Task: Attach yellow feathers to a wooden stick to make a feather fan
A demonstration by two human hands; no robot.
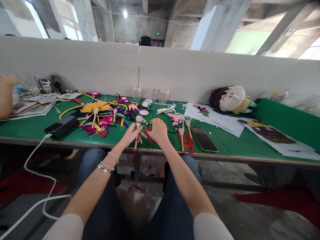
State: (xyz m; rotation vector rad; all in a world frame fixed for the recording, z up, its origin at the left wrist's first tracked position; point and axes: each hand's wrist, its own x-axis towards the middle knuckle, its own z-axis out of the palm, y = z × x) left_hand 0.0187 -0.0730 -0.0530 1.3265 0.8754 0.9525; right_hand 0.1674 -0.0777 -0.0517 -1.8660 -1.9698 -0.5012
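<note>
My left hand (132, 135) holds a thin wooden stick (136, 144) between its fingers, near the table's front edge. The stick has a pale round head at its top, and a red tassel (135, 156) hangs from its lower end past the edge. Scissors with red handles (149, 137) are in my right hand (159, 130), whose fingers wrap over the grips. Their blades point left, close by the stick's round head; whether they touch it I cannot tell. Left of my hands lies a pile of colourful feathers (107, 123), with a yellow feather flower (96, 107) on top.
A pink glue gun (175, 118), tasselled sticks (182, 136) and a phone (203, 138) lie to the right. Paper sheets (220, 118) and a plush doll (231, 100) are beyond. Glass jars (164, 95) stand at the partition. A black power bank (61, 126) lies left; another person's arm (5, 98) shows far left.
</note>
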